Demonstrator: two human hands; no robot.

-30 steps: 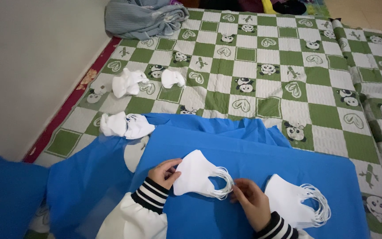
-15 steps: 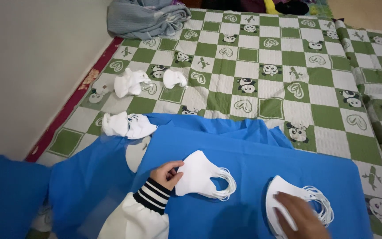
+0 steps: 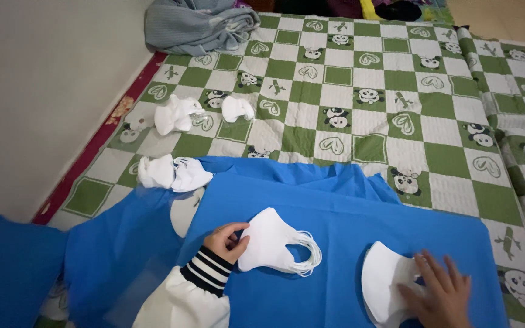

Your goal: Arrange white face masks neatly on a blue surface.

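Note:
My left hand [image 3: 227, 240] pinches the left edge of a small stack of white face masks [image 3: 274, 248] lying on a blue sheet [image 3: 335, 206]; the ear loops stick out on the right side of the stack. My right hand [image 3: 437, 290] lies flat, fingers spread, on a second stack of white masks [image 3: 381, 282] at the lower right of the blue sheet.
The blue sheet lies over a green-and-white checked panda quilt [image 3: 360, 91]. Loose white masks lie in clumps on the quilt [image 3: 174, 114], [image 3: 237, 108] and at the sheet's left edge [image 3: 171, 173]. A grey garment [image 3: 199, 24] is bunched at the top. A wall [image 3: 37, 91] runs along the left.
My right hand left the mask stack that the left hand holds and moved right, coming down on the second stack. My left hand stayed on its stack.

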